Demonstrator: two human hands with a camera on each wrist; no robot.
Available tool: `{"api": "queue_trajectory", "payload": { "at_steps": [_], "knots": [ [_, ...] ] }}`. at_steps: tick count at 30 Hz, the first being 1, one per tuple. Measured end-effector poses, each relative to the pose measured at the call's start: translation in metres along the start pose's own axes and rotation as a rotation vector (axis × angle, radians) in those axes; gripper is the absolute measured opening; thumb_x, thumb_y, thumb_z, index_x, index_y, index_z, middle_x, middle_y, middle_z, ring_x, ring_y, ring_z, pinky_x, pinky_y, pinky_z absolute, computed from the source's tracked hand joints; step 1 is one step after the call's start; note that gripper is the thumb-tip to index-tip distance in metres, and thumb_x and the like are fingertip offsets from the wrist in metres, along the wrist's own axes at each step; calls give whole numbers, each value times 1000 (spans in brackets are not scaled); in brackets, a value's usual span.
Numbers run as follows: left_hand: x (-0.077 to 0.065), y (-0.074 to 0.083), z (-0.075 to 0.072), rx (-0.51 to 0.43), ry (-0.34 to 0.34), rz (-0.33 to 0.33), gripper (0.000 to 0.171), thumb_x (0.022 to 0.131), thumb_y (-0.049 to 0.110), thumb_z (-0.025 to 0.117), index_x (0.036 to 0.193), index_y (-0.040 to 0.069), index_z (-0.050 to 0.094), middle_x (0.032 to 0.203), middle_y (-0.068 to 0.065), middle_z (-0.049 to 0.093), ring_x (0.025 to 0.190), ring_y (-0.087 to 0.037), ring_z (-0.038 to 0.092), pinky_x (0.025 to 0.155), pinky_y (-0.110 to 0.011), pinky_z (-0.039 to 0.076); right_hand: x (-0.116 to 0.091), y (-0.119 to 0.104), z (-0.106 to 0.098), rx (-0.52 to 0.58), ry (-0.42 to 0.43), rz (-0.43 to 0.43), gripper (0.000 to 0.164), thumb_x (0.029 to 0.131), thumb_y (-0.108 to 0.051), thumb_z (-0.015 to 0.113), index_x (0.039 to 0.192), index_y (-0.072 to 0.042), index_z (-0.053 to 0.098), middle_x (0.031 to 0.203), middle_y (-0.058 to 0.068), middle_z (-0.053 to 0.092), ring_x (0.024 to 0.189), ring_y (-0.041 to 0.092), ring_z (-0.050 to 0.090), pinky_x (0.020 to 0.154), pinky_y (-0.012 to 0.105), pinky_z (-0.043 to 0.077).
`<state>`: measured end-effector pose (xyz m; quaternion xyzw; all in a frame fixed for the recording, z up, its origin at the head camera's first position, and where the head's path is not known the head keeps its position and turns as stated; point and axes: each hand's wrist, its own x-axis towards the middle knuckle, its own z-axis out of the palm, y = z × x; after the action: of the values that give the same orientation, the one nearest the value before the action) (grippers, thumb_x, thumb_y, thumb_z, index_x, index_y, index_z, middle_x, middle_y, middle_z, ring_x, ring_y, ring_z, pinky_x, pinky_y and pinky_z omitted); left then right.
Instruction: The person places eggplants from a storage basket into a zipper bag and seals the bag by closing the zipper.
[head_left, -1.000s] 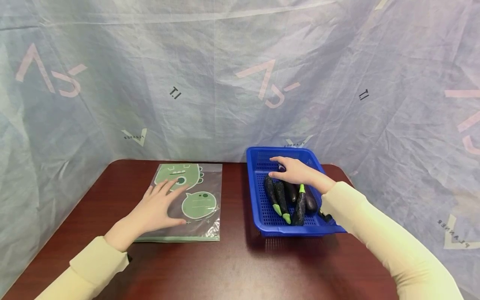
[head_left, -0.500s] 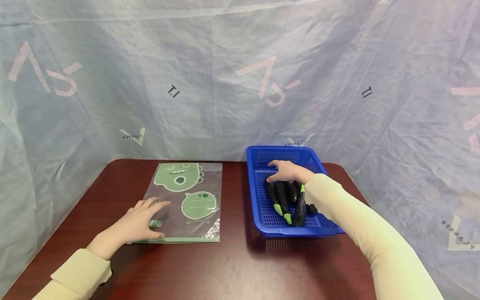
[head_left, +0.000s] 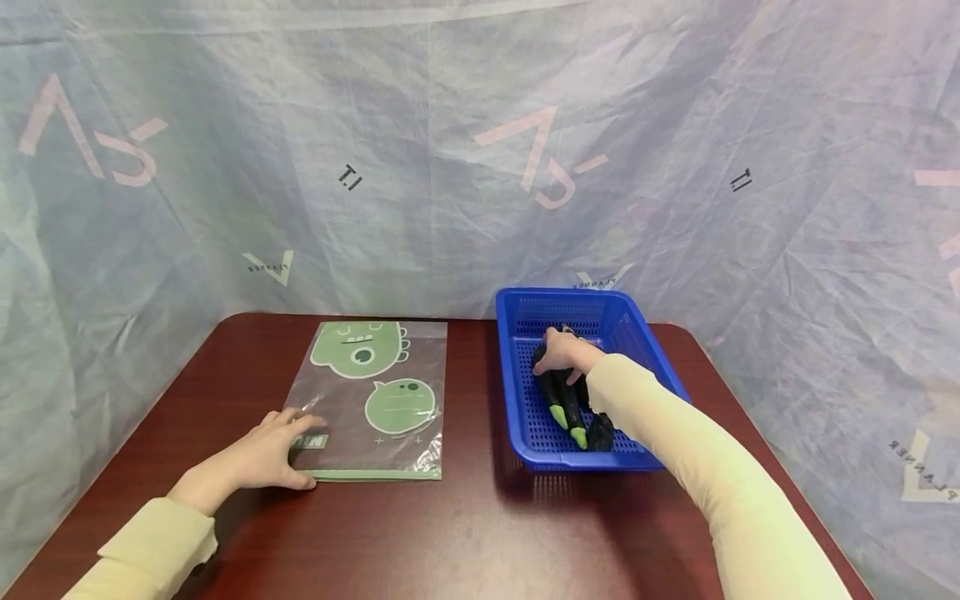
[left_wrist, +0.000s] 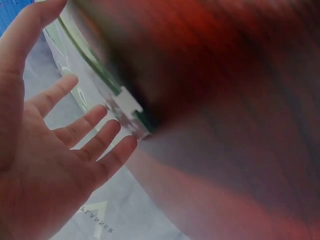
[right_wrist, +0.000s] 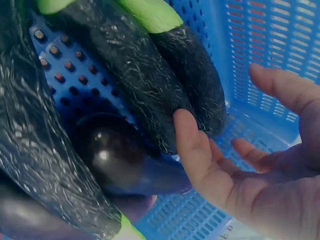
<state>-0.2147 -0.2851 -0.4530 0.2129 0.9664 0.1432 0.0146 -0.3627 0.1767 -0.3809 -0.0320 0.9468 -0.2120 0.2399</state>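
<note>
My left hand (head_left: 258, 454) is at the near left corner of a clear zip bag (head_left: 345, 417) with green dinosaur prints. In the left wrist view its fingers are spread beside the bag's white zip slider (left_wrist: 129, 101). My right hand (head_left: 567, 354) reaches down into a blue plastic basket (head_left: 555, 460) among several eggplants. The right wrist view shows a fingertip overlapping the end of a wrinkled dark eggplant (right_wrist: 140, 75), with a second wrinkled eggplant (right_wrist: 195, 75) alongside. A glossy eggplant (right_wrist: 107, 152) and a long wrinkled eggplant (right_wrist: 45, 130) lie nearby. The right sleeve hides part of the basket.
Both the bag and the basket rest on a dark red wooden table (head_left: 480, 517), bag to the left and basket to the right. A grey printed cloth (head_left: 420, 167) hangs behind the table and along its sides.
My left hand has drawn back from the middle of the bag to its near left corner. My right hand has lowered into the basket, closer to the eggplants.
</note>
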Motion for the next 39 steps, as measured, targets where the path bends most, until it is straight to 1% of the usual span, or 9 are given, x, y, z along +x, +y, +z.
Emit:
{"api": "queue_trajectory", "payload": {
  "at_steps": [5,8,13,18,21,26,31,35,39],
  "knots": [
    [-5,-3,3,-26,14,1,61,63,38,81,115,14,59,117,-14,53,101,-33,47,76,-46,44,7,1,8,-106,17,18,49,85,-24,68,123,1,49,120,17,53,99,27,59,68,40,55],
    [-6,-2,4,-34,36,11,50,65,32,79,108,16,61,116,-15,53,101,-34,47,76,-45,44,10,1,12,-180,41,12,35,83,-25,70,106,-2,57,104,12,58,88,22,61,65,39,56],
    [-4,1,8,-45,42,29,36,68,23,75,101,17,62,117,-18,53,107,-42,47,79,-50,44,15,5,17,-264,80,-4,66,80,-28,73,126,6,42,114,20,56,90,26,60,54,34,52],
    [0,2,11,-20,86,36,30,67,17,74,95,16,62,109,-13,54,101,-39,49,77,-47,44,18,7,18,-268,73,-1,91,79,-28,73,142,9,19,128,27,50,94,29,59,51,33,49],
    [2,3,12,-8,112,53,24,67,15,74,84,18,59,103,-8,54,94,-34,49,73,-43,42,19,7,17,-272,61,7,95,81,-29,71,145,9,12,131,28,48,92,28,58,54,34,50],
    [3,3,12,26,131,90,30,65,13,76,65,25,49,96,-1,53,85,-24,47,68,-35,38,17,6,14,-242,68,16,84,81,-27,70,139,9,22,121,26,53,89,28,58,61,36,50],
    [3,6,10,40,125,85,32,65,10,74,61,25,46,85,4,48,79,-19,43,62,-31,34,14,4,10,-229,84,1,63,81,-25,69,123,8,36,92,16,55,70,23,56,55,33,48],
    [2,8,9,32,124,59,31,66,6,70,64,23,44,77,5,41,76,-18,40,59,-31,31,14,3,6,-251,66,-19,27,82,-24,67,84,-4,48,62,3,44,48,15,46,45,27,43],
    [1,9,9,41,173,48,30,66,5,69,66,21,44,74,5,41,75,-21,45,58,-31,31,11,1,2,-219,25,-11,29,84,-24,65,67,-14,44,55,-1,37,47,12,43,49,28,47]
  ]
}}
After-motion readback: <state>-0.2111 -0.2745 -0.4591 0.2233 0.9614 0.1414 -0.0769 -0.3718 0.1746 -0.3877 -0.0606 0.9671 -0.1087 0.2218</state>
